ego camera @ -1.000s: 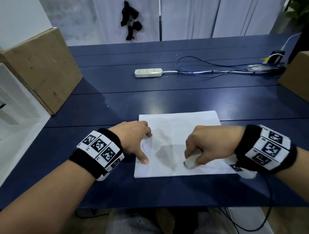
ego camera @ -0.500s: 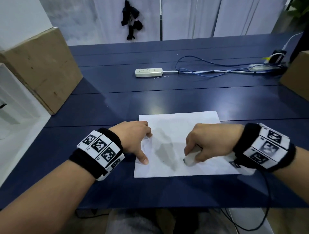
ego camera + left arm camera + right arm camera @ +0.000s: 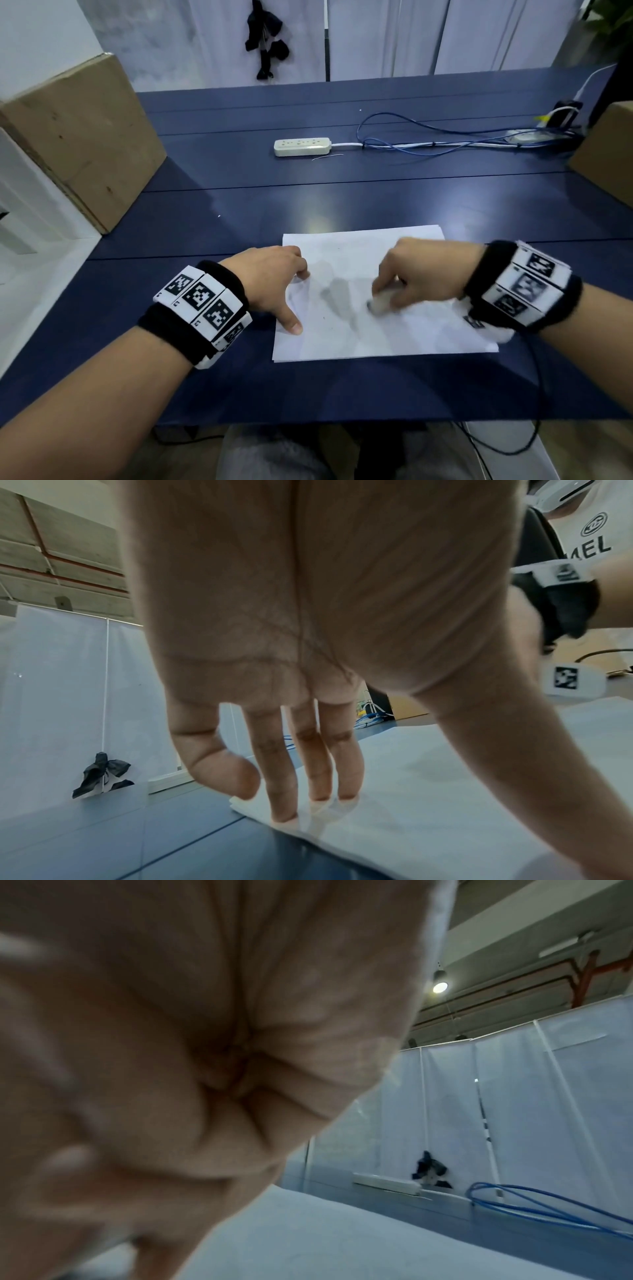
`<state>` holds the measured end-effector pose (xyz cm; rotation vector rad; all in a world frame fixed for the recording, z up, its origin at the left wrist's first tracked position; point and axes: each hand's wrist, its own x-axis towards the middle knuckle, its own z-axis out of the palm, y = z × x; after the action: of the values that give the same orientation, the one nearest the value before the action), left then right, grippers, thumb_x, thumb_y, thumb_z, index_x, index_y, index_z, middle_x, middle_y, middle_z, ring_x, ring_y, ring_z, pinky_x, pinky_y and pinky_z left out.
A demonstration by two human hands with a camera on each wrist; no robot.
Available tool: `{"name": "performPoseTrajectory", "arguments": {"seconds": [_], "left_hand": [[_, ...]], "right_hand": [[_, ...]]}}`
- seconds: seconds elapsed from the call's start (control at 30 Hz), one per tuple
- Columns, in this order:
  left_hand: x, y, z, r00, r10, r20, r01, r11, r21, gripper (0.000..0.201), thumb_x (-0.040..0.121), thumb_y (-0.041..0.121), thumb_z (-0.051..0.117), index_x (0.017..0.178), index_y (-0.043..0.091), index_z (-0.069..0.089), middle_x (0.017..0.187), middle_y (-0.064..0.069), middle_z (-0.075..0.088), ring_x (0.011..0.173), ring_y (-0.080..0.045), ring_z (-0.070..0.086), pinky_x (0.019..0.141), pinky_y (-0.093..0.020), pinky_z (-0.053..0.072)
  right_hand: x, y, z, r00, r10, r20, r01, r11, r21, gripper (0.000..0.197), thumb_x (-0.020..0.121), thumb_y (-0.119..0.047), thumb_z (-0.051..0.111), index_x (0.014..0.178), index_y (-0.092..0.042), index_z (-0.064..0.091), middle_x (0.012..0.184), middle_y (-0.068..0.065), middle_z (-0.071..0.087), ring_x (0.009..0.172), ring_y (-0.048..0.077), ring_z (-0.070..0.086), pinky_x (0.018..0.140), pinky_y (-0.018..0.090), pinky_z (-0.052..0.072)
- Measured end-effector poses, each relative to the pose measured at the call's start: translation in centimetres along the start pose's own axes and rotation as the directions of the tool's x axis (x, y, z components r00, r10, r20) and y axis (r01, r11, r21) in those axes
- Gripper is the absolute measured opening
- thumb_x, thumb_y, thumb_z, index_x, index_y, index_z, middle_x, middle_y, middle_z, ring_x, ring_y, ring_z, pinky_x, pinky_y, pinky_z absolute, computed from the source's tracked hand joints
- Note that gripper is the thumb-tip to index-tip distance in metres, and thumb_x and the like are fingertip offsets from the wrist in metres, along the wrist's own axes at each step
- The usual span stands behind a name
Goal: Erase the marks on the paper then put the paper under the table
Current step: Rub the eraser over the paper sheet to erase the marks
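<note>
gripping an eraser (image 3: 378, 304) on the paper (image 3: 346, 335), right hand (image 3: 421, 274), left hand (image 3: 270, 277) flat, fingertips (image 3: 284, 819) pressing paper edge, blue table (image 3: 342, 198)

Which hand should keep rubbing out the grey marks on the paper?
The right hand: it already grips the eraser on the paper, while the left hand pins the sheet's left edge.

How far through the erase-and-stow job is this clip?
Done: nothing finished that can be confirmed. In hand: the right hand rubs the eraser on the paper, where grey smudges remain; the left hand pins its left edge. Left: finish erasing, then move the paper, which lies on the table, underneath.
</note>
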<state>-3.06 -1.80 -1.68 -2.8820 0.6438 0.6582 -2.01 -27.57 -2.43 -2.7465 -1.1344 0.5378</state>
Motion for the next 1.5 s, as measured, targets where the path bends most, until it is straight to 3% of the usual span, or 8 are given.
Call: {"name": "performPoseTrajectory", "arguments": {"seconds": [0.17, 0.37, 0.63, 0.87, 1.1, 1.3, 1.4, 1.5], "left_hand": [[-0.1, 0.0, 0.0, 1.0, 0.003, -0.004, -0.003, 1.0, 0.0, 0.086, 0.057, 0.063, 0.083, 0.129, 0.027, 0.052, 0.114, 0.016, 0.045, 0.107, -0.013, 0.053, 0.089, -0.036, 0.049], [0.1, -0.2, 0.1, 1.0, 0.005, -0.005, -0.005, 1.0, -0.005, 0.087, 0.055, 0.064, 0.082, 0.128, 0.026, 0.053, 0.116, 0.014, 0.046, 0.107, -0.014, 0.054, 0.091, -0.039, 0.049], [0.0, -0.1, 0.1, 1.0, 0.006, -0.002, -0.006, 1.0, -0.016, 0.085, 0.057, 0.062, 0.083, 0.128, 0.026, 0.052, 0.106, 0.018, 0.039, 0.107, -0.013, 0.052, 0.091, -0.037, 0.048], [0.2, -0.4, 0.2, 1.0, 0.014, -0.004, -0.014, 1.0, -0.02, 0.086, 0.056, 0.063, 0.083, 0.127, 0.027, 0.052, 0.107, 0.018, 0.039, 0.107, -0.013, 0.053, 0.091, -0.038, 0.048], [0.2, -0.5, 0.4, 1.0, 0.016, -0.009, -0.016, 0.999, -0.035, 0.088, 0.056, 0.063, 0.083, 0.13, 0.027, 0.051, 0.108, 0.019, 0.039, 0.108, -0.012, 0.052, 0.093, -0.037, 0.048], [0.4, -0.7, 0.6, 1.0, 0.015, -0.013, -0.016, 0.999, -0.041, 0.087, 0.055, 0.063, 0.083, 0.127, 0.026, 0.051, 0.112, 0.017, 0.042, 0.106, -0.013, 0.052, 0.092, -0.038, 0.049], [0.4, -0.6, 0.6, 1.0, 0.017, -0.012, -0.017, 0.999, -0.039, 0.088, 0.055, 0.063, 0.083, 0.128, 0.026, 0.051, 0.111, 0.017, 0.042, 0.106, -0.014, 0.053, 0.092, -0.039, 0.049], [0.3, -0.6, 0.6, 1.0, 0.017, -0.012, -0.018, 0.999, -0.043, 0.087, 0.056, 0.063, 0.083, 0.129, 0.027, 0.051, 0.112, 0.017, 0.042, 0.107, -0.013, 0.053, 0.092, -0.039, 0.049]], "right_hand": [[1.5, 1.9, -0.4, 0.975, 0.117, -0.188, -0.133, 0.988, -0.073, 0.041, 0.088, -0.056, 0.056, 0.082, -0.019, 0.072, 0.066, 0.005, 0.062, 0.063, 0.021, 0.049, 0.061, 0.04, 0.055], [-1.1, -1.3, 0.5, 0.985, -0.076, 0.158, 0.064, 0.994, 0.084, 0.027, 0.079, -0.044, 0.074, 0.102, -0.032, 0.076, 0.08, -0.019, 0.067, 0.075, -0.002, 0.059, 0.073, 0.019, 0.049], [1.5, 1.7, -0.9, 0.982, 0.128, -0.137, -0.136, 0.989, -0.054, 0.048, 0.079, -0.064, 0.048, 0.081, -0.023, 0.072, 0.065, 0.002, 0.063, 0.069, 0.023, 0.057, 0.065, 0.045, 0.059], [-1.0, -0.3, 0.1, 0.985, 0.001, 0.175, -0.019, 0.995, 0.101, 0.046, 0.065, -0.063, 0.068, 0.101, -0.036, 0.076, 0.083, -0.012, 0.073, 0.077, 0.01, 0.067, 0.075, 0.033, 0.058], [1.8, 2.0, -1.4, 0.977, 0.152, -0.147, -0.156, 0.988, -0.012, 0.032, 0.085, -0.051, 0.063, 0.08, -0.022, 0.077, 0.067, 0.001, 0.068, 0.072, 0.026, 0.063, 0.062, 0.035, 0.053], [-1.5, -0.7, 0.1, 0.989, -0.026, 0.148, 0.015, 0.997, 0.079, 0.026, 0.078, -0.041, 0.072, 0.102, -0.033, 0.077, 0.087, -0.013, 0.072, 0.079, 0.002, 0.06, 0.075, 0.023, 0.053], [0.0, 0.7, -0.5, 0.998, 0.057, -0.012, -0.057, 0.997, 0.044, 0.029, 0.083, -0.054, 0.067, 0.095, -0.029, 0.078, 0.08, -0.01, 0.074, 0.076, 0.007, 0.064, 0.065, 0.015, 0.05], [1.0, 2.5, -0.8, 0.979, 0.131, -0.156, -0.143, 0.988, -0.064, 0.043, 0.084, -0.06, 0.055, 0.09, -0.024, 0.077, 0.076, 0.001, 0.071, 0.077, 0.023, 0.062, 0.066, 0.031, 0.055]]}}
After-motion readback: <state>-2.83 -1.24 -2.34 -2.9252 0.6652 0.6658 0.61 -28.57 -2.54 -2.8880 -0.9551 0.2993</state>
